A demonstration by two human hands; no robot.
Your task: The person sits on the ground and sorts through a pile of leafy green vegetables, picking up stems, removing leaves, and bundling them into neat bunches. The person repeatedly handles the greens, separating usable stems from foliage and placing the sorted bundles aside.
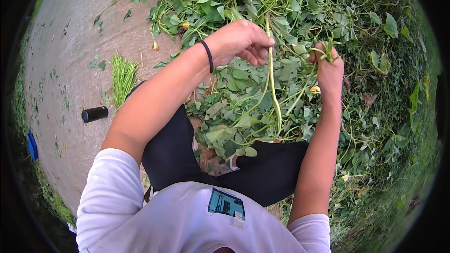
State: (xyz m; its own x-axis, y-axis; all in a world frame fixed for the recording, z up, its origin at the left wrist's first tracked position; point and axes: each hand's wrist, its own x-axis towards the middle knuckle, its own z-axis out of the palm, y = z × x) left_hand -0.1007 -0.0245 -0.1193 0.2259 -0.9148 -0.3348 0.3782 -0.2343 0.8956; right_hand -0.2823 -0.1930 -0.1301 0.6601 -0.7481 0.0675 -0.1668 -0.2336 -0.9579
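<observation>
White shirt [187,215] and black trousers [187,154] fill the near edge; beyond them the left hand [241,42] pinches a long green stem [273,89], fingers [262,42] closed on its upper part, the stem hanging down toward the lap; the right hand [329,68] grips a few more stems [323,51], fingers clamped. Left of the fingers lies a small bundle of stripped stems [123,77] on bare ground [70,65] — little done, I judge; the leafy vine heap [281,0] beyond looks largely unsorted.
</observation>
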